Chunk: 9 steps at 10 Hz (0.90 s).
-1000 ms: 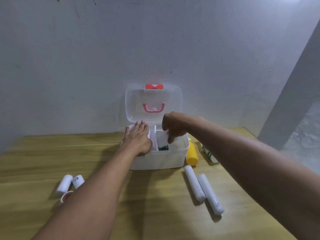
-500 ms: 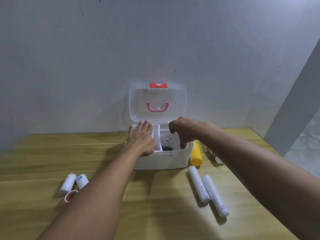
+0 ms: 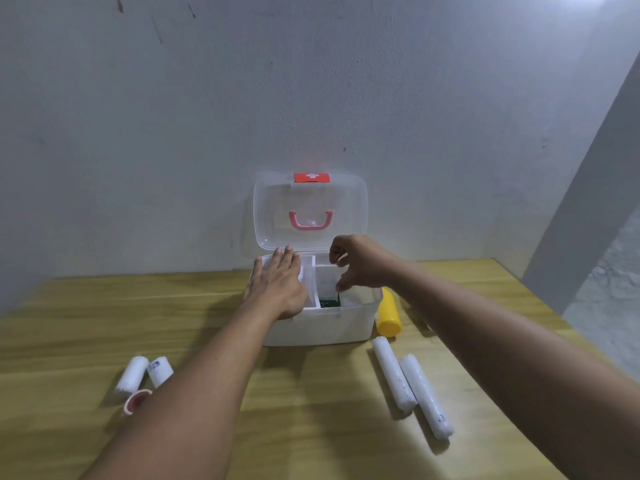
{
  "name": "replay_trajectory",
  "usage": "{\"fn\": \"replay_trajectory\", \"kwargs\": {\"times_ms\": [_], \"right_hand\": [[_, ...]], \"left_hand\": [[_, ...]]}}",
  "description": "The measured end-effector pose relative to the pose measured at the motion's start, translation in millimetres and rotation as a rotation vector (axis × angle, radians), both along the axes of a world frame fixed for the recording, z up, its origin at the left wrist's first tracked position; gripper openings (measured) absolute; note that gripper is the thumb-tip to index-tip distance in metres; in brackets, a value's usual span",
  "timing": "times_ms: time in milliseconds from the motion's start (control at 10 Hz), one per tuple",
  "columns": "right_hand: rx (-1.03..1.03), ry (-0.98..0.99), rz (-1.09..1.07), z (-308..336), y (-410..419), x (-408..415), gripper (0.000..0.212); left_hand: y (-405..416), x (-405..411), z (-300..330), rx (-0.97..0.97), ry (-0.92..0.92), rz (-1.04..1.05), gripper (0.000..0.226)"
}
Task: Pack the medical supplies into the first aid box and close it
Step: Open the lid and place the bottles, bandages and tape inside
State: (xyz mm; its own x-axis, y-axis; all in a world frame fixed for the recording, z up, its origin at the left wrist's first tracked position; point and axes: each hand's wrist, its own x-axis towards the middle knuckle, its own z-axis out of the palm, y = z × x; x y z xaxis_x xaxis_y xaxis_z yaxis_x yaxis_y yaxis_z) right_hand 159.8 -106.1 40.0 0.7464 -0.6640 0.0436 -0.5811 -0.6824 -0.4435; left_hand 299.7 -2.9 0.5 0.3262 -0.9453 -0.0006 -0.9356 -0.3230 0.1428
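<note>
The white first aid box (image 3: 322, 327) stands open at the back of the wooden table, its clear lid (image 3: 311, 202) with a pink handle upright against the wall. My left hand (image 3: 277, 285) lies flat over the box's left compartment. My right hand (image 3: 360, 265) hovers over the right compartment with its fingers loosely curled and apart. A white packet with a green end (image 3: 325, 282) stands inside that compartment, just by my thumb. A yellow bottle (image 3: 388, 315) lies against the box's right side.
Two long white rolls (image 3: 393, 374) (image 3: 426, 396) lie in front of the box to the right. Two short white rolls (image 3: 131, 375) (image 3: 160, 370) and a red-cored tape roll (image 3: 136, 401) lie front left. The grey wall is close behind.
My right hand lowered the white packet into the right compartment, let go and has lifted slightly above it. My left hand has stayed flat on the box.
</note>
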Motion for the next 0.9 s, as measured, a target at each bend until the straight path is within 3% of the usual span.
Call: {"fn": "replay_trajectory", "kwargs": {"times_ms": [100,200,300,400,600,700,900], "right_hand": [[-0.044,-0.229,-0.159,13,-17,-20,0.032],[-0.070,-0.171,-0.375,19,-31,-44,0.021],[0.181,0.070,-0.496,7,-28,-57,0.012],[0.339,0.171,-0.506,-12,-19,-54,0.029],[0.419,0.154,-0.558,-26,-16,-52,0.035],[0.415,0.051,-0.578,-15,-19,-59,0.039],[0.172,-0.471,-0.476,42,-11,-63,0.058]], "left_hand": [[-1,1,-1,0.008,-0.007,-0.002,0.065],[-2,2,-1,0.018,-0.012,0.000,0.065],[-2,2,0,0.021,-0.010,0.001,0.065],[-1,1,0,0.019,-0.014,0.002,0.065],[-1,1,-1,0.011,-0.011,0.001,0.065],[-1,1,0,0.012,-0.007,0.003,0.065],[-1,1,-1,0.013,0.001,0.007,0.065]]}}
